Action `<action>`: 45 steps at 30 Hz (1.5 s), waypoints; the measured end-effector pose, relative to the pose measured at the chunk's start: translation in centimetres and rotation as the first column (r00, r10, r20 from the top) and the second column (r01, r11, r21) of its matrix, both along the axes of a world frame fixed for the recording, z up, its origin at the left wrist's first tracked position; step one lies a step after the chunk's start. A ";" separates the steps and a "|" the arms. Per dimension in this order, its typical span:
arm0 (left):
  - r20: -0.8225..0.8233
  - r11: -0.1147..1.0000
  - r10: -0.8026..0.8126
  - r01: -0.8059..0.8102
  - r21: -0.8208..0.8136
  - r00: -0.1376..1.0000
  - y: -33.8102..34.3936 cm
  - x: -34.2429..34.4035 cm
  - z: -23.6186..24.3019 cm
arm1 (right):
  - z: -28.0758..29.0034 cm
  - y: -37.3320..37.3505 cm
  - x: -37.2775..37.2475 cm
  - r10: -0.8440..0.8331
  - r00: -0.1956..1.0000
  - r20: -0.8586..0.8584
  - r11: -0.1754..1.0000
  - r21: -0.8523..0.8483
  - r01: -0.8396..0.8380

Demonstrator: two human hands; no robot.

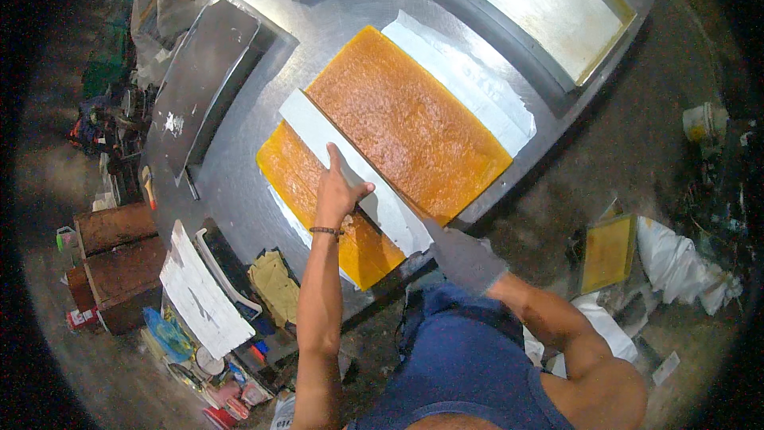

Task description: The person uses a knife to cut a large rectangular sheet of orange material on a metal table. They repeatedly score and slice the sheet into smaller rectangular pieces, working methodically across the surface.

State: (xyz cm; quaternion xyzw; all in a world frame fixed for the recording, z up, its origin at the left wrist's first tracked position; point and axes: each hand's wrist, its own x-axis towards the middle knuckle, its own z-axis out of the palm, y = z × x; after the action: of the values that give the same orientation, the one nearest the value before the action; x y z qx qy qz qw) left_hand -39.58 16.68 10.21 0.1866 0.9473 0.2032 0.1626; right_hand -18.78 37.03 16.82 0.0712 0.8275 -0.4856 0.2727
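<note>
Currently: orange slab (410, 123) flat on desk (227, 191), pale bar (390, 211) across. Left hand (336, 191) on bar, fingers spread; even pressure should prevent slipping. Gloved right hand (469, 259) at near end; fingers' grip unclear.

A shiny metal table (231, 159) stands above a cluttered floor (637, 143)

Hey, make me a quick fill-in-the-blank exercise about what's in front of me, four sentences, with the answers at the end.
1. The left hand rests on a pale strip that lies across the ____-coloured slab.
2. The right hand wears a glove coloured ____.
3. A dark bracelet circles the person's ____ wrist.
4. The person's sleeveless top is dark ____.

Missing words: orange; grey; left; blue.
</note>
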 end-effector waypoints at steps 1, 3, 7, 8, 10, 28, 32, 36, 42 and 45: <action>-0.012 1.000 -0.003 0.003 0.027 1.000 0.0 0.0 -0.2 | -0.2 -0.1 0.0 -0.034 0.997 -0.074 0.999 -0.009 0.034; -0.016 1.000 0.002 -0.002 -0.014 1.000 0.0 -0.1 -0.4 | -0.8 -0.3 -0.1 -0.046 0.997 -0.066 0.998 0.028 0.048; 0.007 0.999 0.012 -0.011 -0.039 1.000 0.1 -0.2 -0.3 | -1.7 -0.7 -0.7 -0.109 0.961 -0.255 0.994 -0.046 0.100; 0.023 0.998 0.015 -0.014 -0.054 1.000 0.1 -0.3 -0.1 | -1.8 -0.7 -0.8 -0.115 0.955 -0.274 0.993 -0.066 0.100; 0.042 0.999 0.034 -0.032 -0.043 0.999 0.1 -0.4 0.0 | -1.2 -0.2 0.8 -0.099 0.969 -0.227 0.995 -0.049 0.090; -0.025 1.000 -0.008 0.008 0.003 1.000 1.0 0.0 1.2 | -0.5 1.2 6.1 0.012 0.990 -0.140 0.995 0.103 0.002; 0.052 0.999 0.026 -0.025 -0.024 0.998 0.7 -0.2 1.0 | -1.3 0.7 5.5 -0.106 0.982 -0.154 0.994 -0.029 0.103; 0.083 0.998 0.037 -0.032 -0.059 0.996 0.9 -0.3 1.3 | -0.7 1.1 7.6 -0.075 0.982 -0.174 0.997 0.021 0.080; 0.117 0.997 0.064 -0.059 -0.051 0.991 1.4 0.1 2.1 | -1.3 1.3 8.5 -0.051 0.993 -0.109 0.998 0.035 0.056; 0.150 0.995 0.084 -0.074 -0.073 0.985 1.6 -0.1 2.6 | -1.4 1.3 7.6 -0.022 0.999 -0.027 0.997 0.078 0.024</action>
State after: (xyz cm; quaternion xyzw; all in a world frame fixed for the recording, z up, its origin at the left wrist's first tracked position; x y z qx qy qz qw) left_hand -39.65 18.31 12.82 0.1270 0.9450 0.1911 0.2329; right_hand -11.17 38.30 15.44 0.0850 0.8486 -0.4567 0.2532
